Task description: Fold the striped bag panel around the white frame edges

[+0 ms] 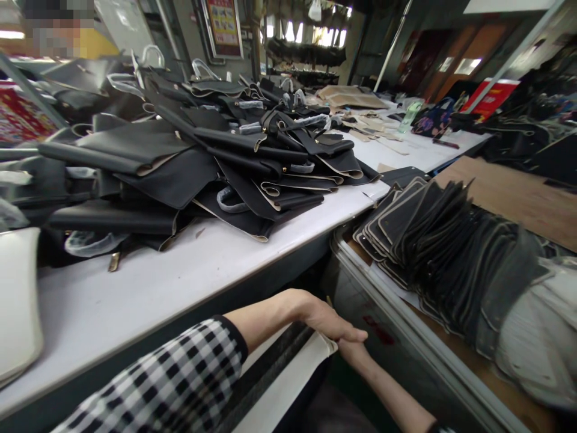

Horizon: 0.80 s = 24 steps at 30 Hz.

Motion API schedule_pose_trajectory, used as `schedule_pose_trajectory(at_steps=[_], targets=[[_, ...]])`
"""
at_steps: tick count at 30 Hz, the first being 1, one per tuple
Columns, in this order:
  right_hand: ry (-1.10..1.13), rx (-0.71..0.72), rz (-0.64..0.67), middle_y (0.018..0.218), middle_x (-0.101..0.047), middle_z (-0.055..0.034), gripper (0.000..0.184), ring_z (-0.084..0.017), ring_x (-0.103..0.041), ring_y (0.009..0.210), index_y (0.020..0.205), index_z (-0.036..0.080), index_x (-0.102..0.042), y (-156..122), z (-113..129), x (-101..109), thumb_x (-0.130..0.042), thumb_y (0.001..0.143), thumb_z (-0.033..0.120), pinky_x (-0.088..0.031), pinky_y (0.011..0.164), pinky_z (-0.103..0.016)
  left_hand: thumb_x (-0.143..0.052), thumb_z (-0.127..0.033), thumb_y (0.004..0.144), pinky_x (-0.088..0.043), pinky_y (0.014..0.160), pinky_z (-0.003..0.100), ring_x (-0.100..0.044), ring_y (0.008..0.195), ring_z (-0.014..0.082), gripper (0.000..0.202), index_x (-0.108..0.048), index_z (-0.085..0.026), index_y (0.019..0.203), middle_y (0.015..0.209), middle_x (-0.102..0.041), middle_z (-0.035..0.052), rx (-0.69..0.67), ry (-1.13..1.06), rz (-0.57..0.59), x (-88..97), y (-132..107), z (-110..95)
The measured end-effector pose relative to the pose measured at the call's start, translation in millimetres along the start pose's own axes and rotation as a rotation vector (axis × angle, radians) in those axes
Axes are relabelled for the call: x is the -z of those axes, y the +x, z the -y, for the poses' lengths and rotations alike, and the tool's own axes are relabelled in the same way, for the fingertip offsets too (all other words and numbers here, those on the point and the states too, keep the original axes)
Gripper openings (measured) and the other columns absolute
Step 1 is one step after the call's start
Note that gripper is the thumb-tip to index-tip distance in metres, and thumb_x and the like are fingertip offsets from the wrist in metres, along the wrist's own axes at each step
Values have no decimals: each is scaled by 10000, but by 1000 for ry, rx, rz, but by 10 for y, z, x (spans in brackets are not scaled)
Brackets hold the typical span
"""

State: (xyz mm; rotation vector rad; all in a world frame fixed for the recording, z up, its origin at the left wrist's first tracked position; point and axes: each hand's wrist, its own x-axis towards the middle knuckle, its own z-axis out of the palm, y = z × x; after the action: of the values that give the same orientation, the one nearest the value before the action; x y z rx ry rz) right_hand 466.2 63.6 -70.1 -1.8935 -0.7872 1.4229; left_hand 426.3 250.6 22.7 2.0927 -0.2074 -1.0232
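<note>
A long white table [135, 300] is carrying a sprawling heap of black leather pieces [202, 156], with tan cut pieces [356, 99] lying farther along it

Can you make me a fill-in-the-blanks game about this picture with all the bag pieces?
1. The left hand comes out of a black and white ____ sleeve.
2. The pile of leather pieces on the white table is mostly ____ in colour.
3. The flat dark panels on the person's right are stacked in a leaning ____.

Missing words: checked; black; row
</note>
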Motion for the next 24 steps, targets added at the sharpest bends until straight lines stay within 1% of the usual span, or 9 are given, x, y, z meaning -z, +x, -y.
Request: schedule_pose_trajectory(at_steps=[2, 3, 5, 6, 9, 12, 17, 20, 24], targets=[[-6, -28, -118, 892, -648, -37, 405, -166, -630, 737, 1009, 164, -608, -153, -89, 353, -475, 962, 544, -535, 705, -345, -457, -665, 845, -488, 961, 392, -620, 1136, 287, 619, -676, -174, 1151, 1135, -717, 74, -8, -14, 52, 38, -12, -27], [-6, -59, -127, 741, -622, -15, 415, -149, -600, 584, 887, 174, -603, -264, -121, 507, -463, 950, 560, -513, 592, -312, -479, -652, 838, -495, 950, 390, -627, 1122, 288, 602, -681, -168, 1132, 1114, -721, 73, -10, -20, 87, 59, -16, -34], [16, -124, -30, 537, -564, -25, 499, -156, -559, 404, 662, 230, -552, -519, -147, 719, -391, 941, 612, -416, 412, -276, -602, -602, 773, -505, 938, 395, -635, 1102, 302, 585, -679, -134, 1115, 1084, -724, 88, -14, -28, 155, 97, -17, -33], [36, -149, 38, 534, -587, -35, 492, -159, -578, 394, 692, 236, -566, -637, -141, 770, -390, 933, 627, -402, 389, -260, -677, -554, 722, -507, 940, 392, -633, 1105, 307, 616, -658, -110, 1149, 1091, -721, 97, -17, -33, 181, 111, -13, -25], [70, -180, 247, 627, -669, -49, 425, -171, -644, 445, 880, 228, -601, -813, -57, 740, -518, 864, 644, -435, 375, -211, -803, -378, 596, -512, 950, 355, -620, 1140, 297, 830, -525, -63, 1312, 1159, -703, 106, -30, -59, 227, 132, 14, 12], [42, -171, 345, 607, -640, -9, 436, -128, -591, 387, 898, 196, -577, -715, 71, 627, -566, 840, 628, -430, 336, -165, -788, -302, 596, -514, 956, 326, -625, 1148, 270, 850, -478, -79, 1355, 1193, -696, 90, -47, -91, 280, 142, 40, 42], [-41, -157, 352, 527, -587, 25, 410, -80, -488, 303, 881, 175, -578, -495, 257, 585, -455, 934, 562, -337, 258, -118, -760, -276, 603, -479, 1004, 339, -567, 1237, 292, 1068, -234, 2, 1489, 1371, -560, 209, -20, -69, 304, 183, 43, 46], [-58, -174, 351, 504, -574, 27, 394, -88, -479, 290, 852, 181, -562, -470, 319, 570, -418, 951, 535, -331, 244, -125, -732, -283, 636, -449, 1037, 364, -537, 1266, 314, 1029, -239, -4, 1496, 1409, -516, 225, -14, -34, 289, 199, 33, 41], [-65, -208, 344, 478, -564, 26, 396, -95, -462, 272, 832, 184, -547, -479, 347, 516, -403, 952, 533, -332, 236, -139, -679, -286, 684, -456, 1021, 356, -556, 1240, 299, 949, -262, -27, 1496, 1395, -539, 187, -41, -8, 297, 197, 35, 53]])
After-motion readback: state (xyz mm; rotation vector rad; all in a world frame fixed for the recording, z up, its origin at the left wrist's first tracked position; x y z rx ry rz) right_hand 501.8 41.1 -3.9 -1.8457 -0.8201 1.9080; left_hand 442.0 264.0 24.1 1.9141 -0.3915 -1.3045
